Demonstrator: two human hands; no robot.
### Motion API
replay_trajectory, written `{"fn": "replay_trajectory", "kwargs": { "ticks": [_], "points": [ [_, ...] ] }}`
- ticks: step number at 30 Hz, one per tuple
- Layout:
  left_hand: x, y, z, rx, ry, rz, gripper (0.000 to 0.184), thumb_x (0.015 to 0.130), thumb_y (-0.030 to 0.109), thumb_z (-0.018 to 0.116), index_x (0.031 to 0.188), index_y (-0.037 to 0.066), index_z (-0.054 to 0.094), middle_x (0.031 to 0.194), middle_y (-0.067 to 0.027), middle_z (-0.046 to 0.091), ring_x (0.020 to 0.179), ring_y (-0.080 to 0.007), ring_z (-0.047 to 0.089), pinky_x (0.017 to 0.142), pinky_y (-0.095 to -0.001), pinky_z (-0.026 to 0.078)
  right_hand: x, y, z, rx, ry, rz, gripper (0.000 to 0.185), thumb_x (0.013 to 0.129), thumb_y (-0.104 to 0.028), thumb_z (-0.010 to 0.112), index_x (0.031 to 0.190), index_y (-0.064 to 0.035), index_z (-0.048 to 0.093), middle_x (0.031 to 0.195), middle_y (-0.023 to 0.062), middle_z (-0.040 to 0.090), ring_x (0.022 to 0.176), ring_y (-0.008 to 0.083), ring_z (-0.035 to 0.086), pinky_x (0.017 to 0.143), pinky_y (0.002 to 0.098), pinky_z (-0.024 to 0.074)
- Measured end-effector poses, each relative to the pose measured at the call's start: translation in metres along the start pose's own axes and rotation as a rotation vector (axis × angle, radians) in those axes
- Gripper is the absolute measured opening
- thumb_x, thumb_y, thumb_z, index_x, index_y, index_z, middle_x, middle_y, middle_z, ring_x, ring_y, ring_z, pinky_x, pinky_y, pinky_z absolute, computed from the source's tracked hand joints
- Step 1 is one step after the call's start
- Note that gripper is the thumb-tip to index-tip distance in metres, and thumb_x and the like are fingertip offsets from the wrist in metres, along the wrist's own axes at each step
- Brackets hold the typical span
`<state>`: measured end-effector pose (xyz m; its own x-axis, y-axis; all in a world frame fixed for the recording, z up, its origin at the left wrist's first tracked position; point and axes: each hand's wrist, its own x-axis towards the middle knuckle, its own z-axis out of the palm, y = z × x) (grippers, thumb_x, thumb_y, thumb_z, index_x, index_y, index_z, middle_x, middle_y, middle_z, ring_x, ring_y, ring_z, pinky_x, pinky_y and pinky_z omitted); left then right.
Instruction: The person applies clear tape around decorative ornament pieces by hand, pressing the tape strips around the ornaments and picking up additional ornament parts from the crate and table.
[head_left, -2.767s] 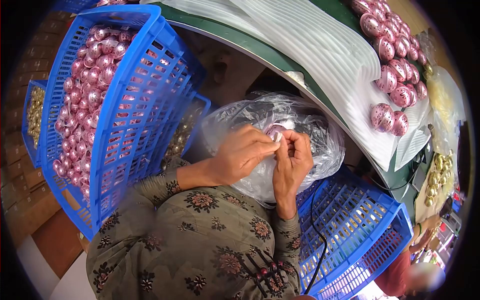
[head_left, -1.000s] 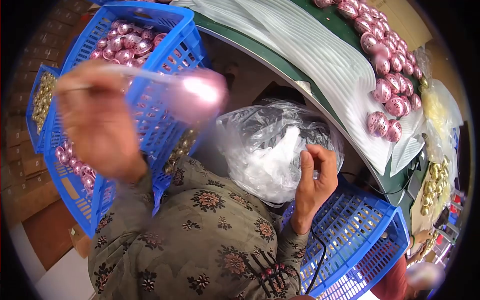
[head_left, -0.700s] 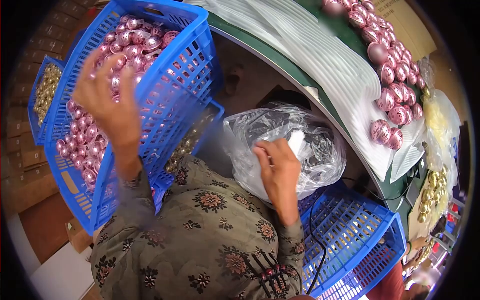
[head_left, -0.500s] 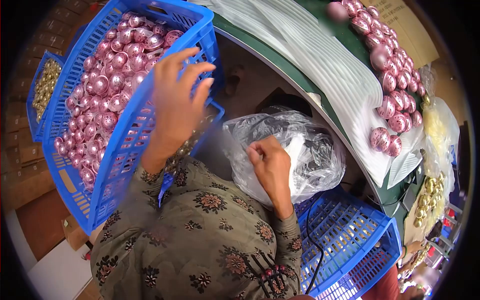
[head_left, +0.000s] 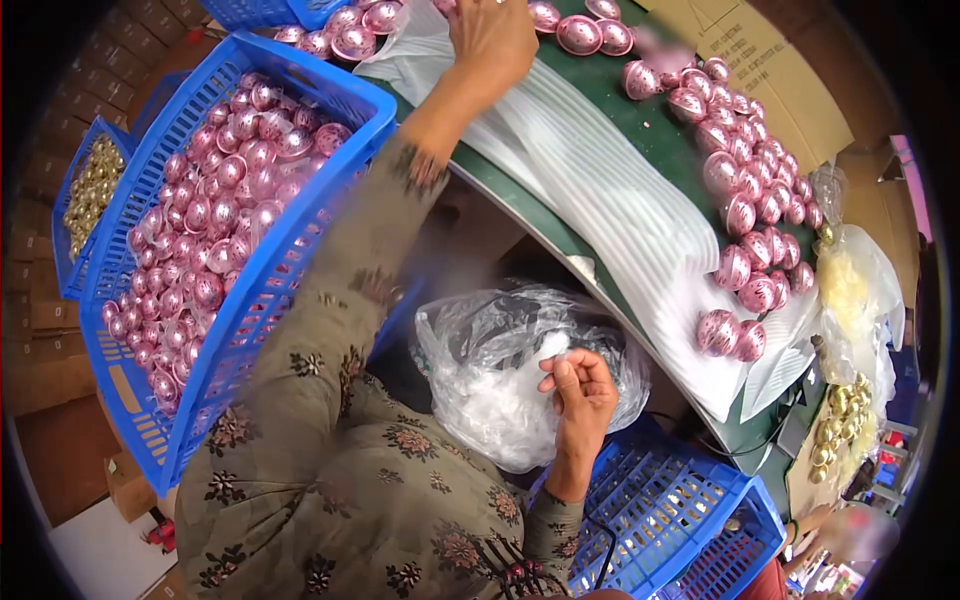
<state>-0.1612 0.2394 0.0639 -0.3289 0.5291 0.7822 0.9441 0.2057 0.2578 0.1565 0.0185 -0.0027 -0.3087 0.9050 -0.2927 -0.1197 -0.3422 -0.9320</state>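
Note:
My left hand [head_left: 492,48] reaches over the far edge of the green table [head_left: 625,130], among pink Christmas balls [head_left: 580,35]. Its fingertips are cut off by the top of the view, so I cannot tell what they hold. My right hand [head_left: 585,400] is above a large clear plastic bag [head_left: 470,340], thumb and fingers pinched together. White, thin plastic [head_left: 548,348] shows right by its fingertips; whether it is gripped is unclear. Ribbed white foam sheeting [head_left: 600,190] lies along the table between the hands and the balls.
A blue crate [head_left: 370,110] full of wrapped pink balls [head_left: 215,210] stands at my left. Other blue crates [head_left: 660,500] sit at lower right. Gold balls [head_left: 840,430] lie on cardboard at right, near another person's arm [head_left: 812,518]. A cardboard box [head_left: 760,80] stands behind the table.
My left hand has moved from beside the blue crate up and across to the balls on the table. My right hand has shifted slightly right and down, still pinched. The view has turned a little.

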Motion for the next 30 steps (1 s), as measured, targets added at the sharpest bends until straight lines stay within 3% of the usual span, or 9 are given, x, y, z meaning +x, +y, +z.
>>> {"fn": "replay_trajectory", "kwargs": {
  "ticks": [5, 9, 10, 12, 14, 16, 20, 25, 30],
  "points": [
    [0.021, -0.063, 0.090, 0.216, -0.175, 0.083, 0.035, 0.085, 0.018, 0.056, 0.120, 0.011, 0.055, 0.124, -0.0163, 0.050, 0.119, -0.0418, 0.039, 0.097, -0.0636, 0.025, 0.002, 0.007, -0.013, 0.046, 0.047, 0.033, 0.010, 0.088, -0.007, 0.063, 0.096, -0.0041, 0.058, 0.085, 0.0073, 0.068, 0.067, 0.0068, 0.061, 0.050, 0.0154, 0.0360],
    [0.026, -0.050, 0.072, 0.249, -0.133, 0.215, 0.036, 0.084, 0.021, 0.057, 0.118, 0.009, 0.054, 0.121, -0.0177, 0.051, 0.114, -0.0428, 0.042, 0.097, -0.0601, 0.027, 0.004, 0.005, -0.014, 0.055, 0.106, -0.026, 0.011, 0.087, -0.006, 0.064, 0.097, -0.0034, 0.059, 0.087, 0.0053, 0.065, 0.070, 0.0073, 0.060, 0.053, 0.0175, 0.0392],
    [0.033, -0.028, 0.047, 0.177, -0.218, 0.114, 0.040, 0.081, 0.020, 0.061, 0.118, 0.007, 0.053, 0.117, -0.0201, 0.051, 0.112, -0.0441, 0.042, 0.097, -0.0561, 0.030, 0.003, 0.003, -0.014, 0.044, 0.130, -0.045, 0.011, 0.087, -0.005, 0.063, 0.097, -0.0032, 0.059, 0.088, 0.0051, 0.065, 0.071, 0.0074, 0.060, 0.053, 0.0180, 0.0398],
    [0.018, 0.005, 0.003, -0.097, 0.022, 0.079, 0.045, 0.079, 0.016, 0.066, 0.121, 0.008, 0.050, 0.109, -0.0183, 0.052, 0.110, -0.0383, 0.047, 0.095, -0.0504, 0.036, 0.002, 0.000, -0.014, 0.067, 0.135, -0.079, 0.011, 0.087, -0.005, 0.063, 0.097, -0.0029, 0.060, 0.087, 0.0031, 0.062, 0.071, 0.0078, 0.058, 0.056, 0.0188, 0.0410],
    [0.004, 0.025, -0.033, -0.778, -0.131, 0.001, 0.051, 0.079, 0.008, 0.066, 0.125, 0.006, 0.044, 0.108, -0.0131, 0.052, 0.106, -0.0264, 0.052, 0.091, -0.0384, 0.043, -0.003, -0.004, -0.014, 0.122, 0.139, -0.090, 0.011, 0.087, -0.005, 0.064, 0.097, -0.0028, 0.059, 0.086, 0.0024, 0.061, 0.071, 0.0077, 0.058, 0.057, 0.0189, 0.0413],
    [-0.052, 0.056, -0.085, -1.412, -0.412, -0.324, 0.055, 0.079, 0.003, 0.066, 0.128, 0.004, 0.041, 0.112, -0.0105, 0.051, 0.101, -0.0169, 0.054, 0.087, -0.0285, 0.045, -0.008, -0.009, -0.012, 0.129, 0.145, -0.071, 0.011, 0.087, -0.006, 0.064, 0.097, -0.0025, 0.059, 0.083, 0.0016, 0.060, 0.069, 0.0074, 0.057, 0.057, 0.0188, 0.0413],
    [-0.162, 0.064, -0.127, -1.821, -0.937, -0.569, 0.070, 0.076, 0.018, 0.077, 0.132, 0.008, 0.035, 0.116, -0.0064, 0.053, 0.113, -0.0190, 0.052, 0.086, -0.0353, 0.052, -0.022, -0.012, -0.011, 0.115, 0.137, -0.057, 0.010, 0.088, -0.006, 0.063, 0.096, -0.0019, 0.059, 0.081, 0.0016, 0.059, 0.067, 0.0070, 0.056, 0.056, 0.0187, 0.0410],
    [-0.225, 0.070, -0.159, -2.162, -1.239, -1.222, 0.068, 0.085, 0.017, 0.067, 0.140, 0.008, 0.029, 0.135, -0.0115, 0.042, 0.121, -0.0238, 0.047, 0.098, -0.0368, 0.043, -0.035, -0.012, -0.007, 0.136, 0.118, -0.103, 0.009, 0.088, -0.006, 0.062, 0.094, -0.0009, 0.059, 0.078, 0.0008, 0.057, 0.066, 0.0063, 0.054, 0.054, 0.0180, 0.0399],
    [-0.238, 0.070, -0.162, -2.112, -1.173, -0.984, 0.068, 0.084, 0.014, 0.066, 0.141, 0.007, 0.030, 0.140, -0.0136, 0.038, 0.129, -0.0227, 0.038, 0.108, -0.0358, 0.031, -0.048, -0.010, 0.001, 0.041, 0.135, -0.078, 0.008, 0.089, -0.007, 0.062, 0.092, -0.0005, 0.059, 0.077, -0.0004, 0.053, 0.065, 0.0055, 0.054, 0.054, 0.0176, 0.0390]
  ]
}}
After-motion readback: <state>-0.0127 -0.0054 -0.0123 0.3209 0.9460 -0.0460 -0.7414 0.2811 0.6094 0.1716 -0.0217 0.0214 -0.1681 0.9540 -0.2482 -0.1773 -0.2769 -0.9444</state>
